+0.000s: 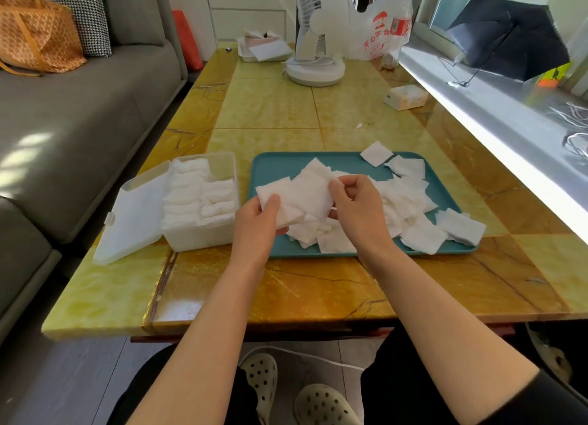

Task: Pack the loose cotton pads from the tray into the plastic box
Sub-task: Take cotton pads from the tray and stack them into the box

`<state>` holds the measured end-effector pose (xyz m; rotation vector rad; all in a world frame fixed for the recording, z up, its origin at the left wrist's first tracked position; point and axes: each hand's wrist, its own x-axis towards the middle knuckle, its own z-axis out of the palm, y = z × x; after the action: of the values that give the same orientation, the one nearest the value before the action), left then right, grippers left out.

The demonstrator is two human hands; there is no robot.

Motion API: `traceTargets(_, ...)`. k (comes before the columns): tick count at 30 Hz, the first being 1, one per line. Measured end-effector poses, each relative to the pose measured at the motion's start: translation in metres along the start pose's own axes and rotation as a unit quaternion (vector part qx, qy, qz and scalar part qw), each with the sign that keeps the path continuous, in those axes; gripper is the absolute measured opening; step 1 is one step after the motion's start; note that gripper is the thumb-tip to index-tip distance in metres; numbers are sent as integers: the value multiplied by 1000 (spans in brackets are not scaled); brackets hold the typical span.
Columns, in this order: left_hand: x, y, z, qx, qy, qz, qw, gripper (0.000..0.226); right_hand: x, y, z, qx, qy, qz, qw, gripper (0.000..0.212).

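A teal tray (276, 166) lies on the yellow table and carries several loose white square cotton pads (420, 233). Above its left half, both hands hold a small stack of cotton pads (302, 195). My left hand (257, 221) grips the stack's left edge with its thumb on top. My right hand (356, 201) pinches the stack's right side. To the left of the tray stands an open translucent plastic box (200, 236), its lid (133, 214) folded out to the left, with rows of pads standing inside.
A white desk fan (313, 64), a small white tray with paper (264, 50), a plastic bag (375, 33) and a bottle (399, 26) stand at the table's far end. A tissue pack (405, 97) lies at the right. A grey sofa (79, 112) borders the left.
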<state>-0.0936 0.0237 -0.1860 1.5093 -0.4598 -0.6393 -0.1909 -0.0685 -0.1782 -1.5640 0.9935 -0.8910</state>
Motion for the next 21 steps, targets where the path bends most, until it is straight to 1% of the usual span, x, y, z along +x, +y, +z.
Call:
traceTargets(4, 0, -1, 2, 8, -13, -13, 1000, 15, -2, -3, 4, 56, -23, 46, 997, 9)
traceTargets(6, 1, -4, 3, 25, -24, -28, 999, 20, -2, -4, 4, 73, -24, 47, 996, 7)
traceTargets(9, 2, -7, 5, 43, -35, -37, 998, 31, -3, -5, 3, 67, -24, 24, 997, 9)
traceTargets(11, 2, -6, 5, 39, -38, -33, 998, 34, -4, -6, 3, 78, -28, 22, 996, 13)
traceTargets(14, 2, -5, 6, 33, -39, -40, 998, 35, -4, -8, 4, 118, -40, 41, 991, 18)
traceTargets(17, 2, -6, 7, 21, -38, -39, 998, 34, -4, -8, 7, 131, -80, 57, 986, 22)
traceTargets(21, 2, -5, 7, 10, -33, -22, 999, 29, -6, -6, 8, 95, -142, 68, 983, 21)
